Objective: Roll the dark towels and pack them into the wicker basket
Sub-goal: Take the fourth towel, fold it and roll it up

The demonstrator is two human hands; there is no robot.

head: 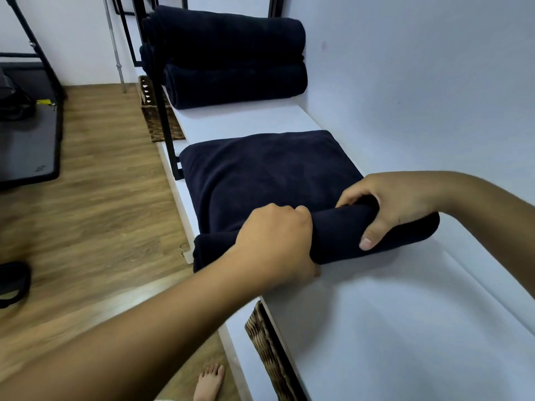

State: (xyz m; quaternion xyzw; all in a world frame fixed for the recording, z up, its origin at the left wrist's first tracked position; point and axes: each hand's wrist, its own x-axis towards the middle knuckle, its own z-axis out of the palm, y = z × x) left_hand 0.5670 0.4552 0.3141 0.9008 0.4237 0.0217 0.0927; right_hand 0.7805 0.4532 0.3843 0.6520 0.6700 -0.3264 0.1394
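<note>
Fingers [289, 211] of the left hand [275, 241] curl tight over the rolled end of a dark towel [260, 175], knuckles up, gripping the thick roll from above. The right hand [396, 204] grips the same roll further along, its fingers hooked over the far side and its thumb pressed flat against the near side. The towel is navy, soft and fleecy. Its near part is wound into a fat cylinder, and the rest lies flat and square on a smooth white shelf top [376, 314] that runs along a pale wall [434, 82]. Further along the shelf sits a stack of rolled towels [231, 53] of the same dark plush cloth, piled against the wall. A wicker basket [156, 117] of coarse brown weave stands under the shelf's edge behind a black metal frame [165, 111]. The corner of a second wicker basket [269, 351] shows under the shelf nearer the person. A wood-grain floor [101, 212] lies to the left, with a grey rubbery mat [26, 140] edged in black, and a small mark at the mat's corner is too blurred to read. A bare foot [210, 380] rests on the floor below.
</note>
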